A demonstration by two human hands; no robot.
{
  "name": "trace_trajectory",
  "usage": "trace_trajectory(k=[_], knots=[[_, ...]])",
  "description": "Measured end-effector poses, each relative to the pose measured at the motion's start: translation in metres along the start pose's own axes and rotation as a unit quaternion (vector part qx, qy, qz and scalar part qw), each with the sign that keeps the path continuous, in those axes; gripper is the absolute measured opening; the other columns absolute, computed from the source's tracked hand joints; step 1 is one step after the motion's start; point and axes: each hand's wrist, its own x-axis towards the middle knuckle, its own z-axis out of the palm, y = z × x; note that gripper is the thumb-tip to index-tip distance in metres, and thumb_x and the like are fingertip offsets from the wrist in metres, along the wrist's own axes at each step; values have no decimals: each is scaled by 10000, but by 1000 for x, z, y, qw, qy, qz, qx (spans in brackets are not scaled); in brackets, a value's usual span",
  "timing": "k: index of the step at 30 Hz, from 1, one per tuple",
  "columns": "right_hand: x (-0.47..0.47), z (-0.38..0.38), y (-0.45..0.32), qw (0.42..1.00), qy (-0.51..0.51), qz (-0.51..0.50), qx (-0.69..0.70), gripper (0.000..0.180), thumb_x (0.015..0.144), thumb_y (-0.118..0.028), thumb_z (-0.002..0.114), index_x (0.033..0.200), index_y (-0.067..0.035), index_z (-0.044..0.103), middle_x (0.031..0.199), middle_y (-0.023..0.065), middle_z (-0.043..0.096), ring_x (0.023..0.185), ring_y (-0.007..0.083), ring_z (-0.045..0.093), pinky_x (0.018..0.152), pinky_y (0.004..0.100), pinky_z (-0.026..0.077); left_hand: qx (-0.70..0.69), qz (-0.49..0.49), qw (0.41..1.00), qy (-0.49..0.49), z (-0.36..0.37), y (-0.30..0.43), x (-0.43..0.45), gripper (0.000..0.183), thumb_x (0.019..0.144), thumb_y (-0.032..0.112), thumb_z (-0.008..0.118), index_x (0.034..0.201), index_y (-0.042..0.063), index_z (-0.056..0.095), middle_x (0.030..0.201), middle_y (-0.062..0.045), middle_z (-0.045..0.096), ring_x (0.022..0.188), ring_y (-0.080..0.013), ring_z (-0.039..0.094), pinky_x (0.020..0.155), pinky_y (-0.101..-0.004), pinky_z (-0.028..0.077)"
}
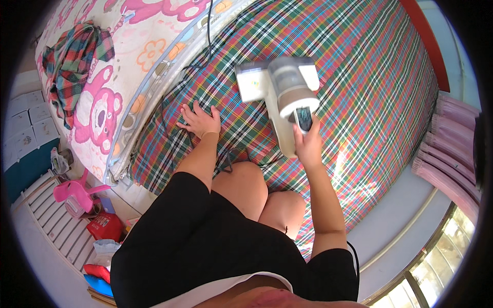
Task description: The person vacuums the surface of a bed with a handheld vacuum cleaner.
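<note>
My right hand grips the handle of a white handheld mattress vacuum, its fingers wrapped below a dark panel on the grip. The wide head of the vacuum rests on or just over a plaid bedsheet; slight blur hides which. A clear dust cup sits in its middle. To the left, my left hand lies on the sheet with fingers spread, holding nothing. A dark power cord runs near that hand and past my knees, where I kneel on the bed.
Left of the plaid bed is a mattress with a pink bear print, a crumpled plaid cloth on it. A pink plastic chair stands on the floor below. Pink curtains hang at the right, and a red board edges the bed.
</note>
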Motion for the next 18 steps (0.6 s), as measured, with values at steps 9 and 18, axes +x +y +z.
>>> trace_trajectory(k=[9,18], knots=[[-65,-19,38,999,-17,-40,-14,594,859,-233,624,1291,15,301,931,253,616,780,398,642,622,417,518,-23,129,991,9,-19,-107,10,387,786,279,595,1097,56,539,1130,-162,508,1075,-342,450,874,-500,351],[14,23,-39,999,31,5,-26,560,872,-307,600,1233,37,344,798,264,616,714,420,621,591,443,495,-1,86,996,10,-7,-111,6,439,766,270,596,1132,45,507,1156,-168,480,1078,-355,428,888,-491,329]])
